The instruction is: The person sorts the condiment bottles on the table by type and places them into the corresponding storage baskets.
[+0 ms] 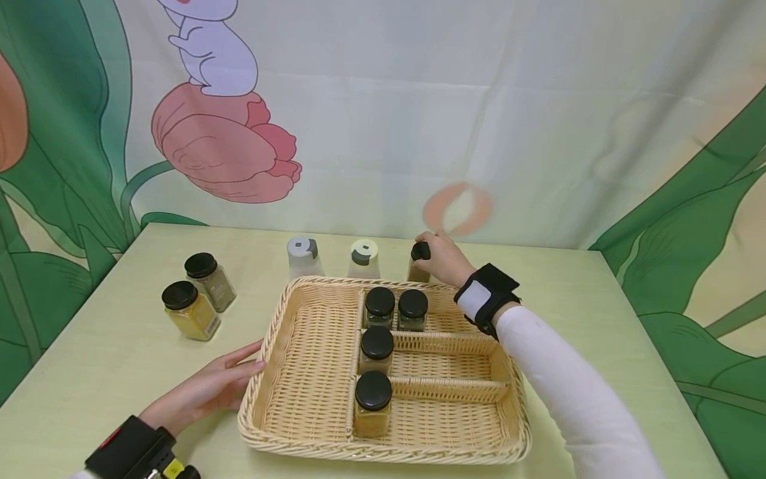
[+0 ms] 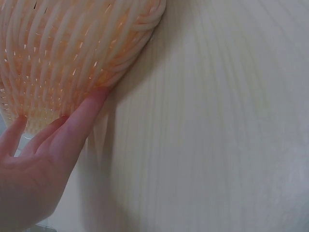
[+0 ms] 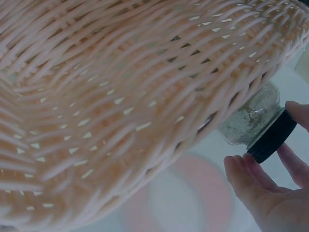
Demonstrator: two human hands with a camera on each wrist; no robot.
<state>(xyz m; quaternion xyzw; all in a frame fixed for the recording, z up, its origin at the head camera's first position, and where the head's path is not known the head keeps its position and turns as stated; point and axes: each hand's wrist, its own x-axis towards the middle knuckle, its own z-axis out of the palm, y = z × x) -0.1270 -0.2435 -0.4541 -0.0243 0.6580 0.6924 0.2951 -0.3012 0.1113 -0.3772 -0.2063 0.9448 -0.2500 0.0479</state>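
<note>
Behind the wicker basket (image 1: 311, 359), my right hand (image 1: 445, 259) pinches the black lid of a spice jar (image 1: 418, 269). In the right wrist view the jar (image 3: 256, 116) is clear, with greyish-green contents, and the basket's wall partly hides it. My left hand (image 1: 218, 386) touches the outside of the basket's left wall, its fingers fairly straight; the left wrist view shows the fingertips against the weave (image 2: 63, 63). Inside the basket, several black-lidded jars stand along the divider: two in the back compartment, one jar (image 1: 376, 346) in the middle and one jar (image 1: 373, 406) in front.
To the left on the table (image 1: 78, 372) stand a yellow-filled jar (image 1: 194, 316) and a greyish jar (image 1: 214, 283). Two pale bottles, one with a grey-white cap (image 1: 302, 249) and one with a cream cap (image 1: 364, 253), stand behind the basket. A printed curtain (image 1: 383, 133) hangs beyond the table.
</note>
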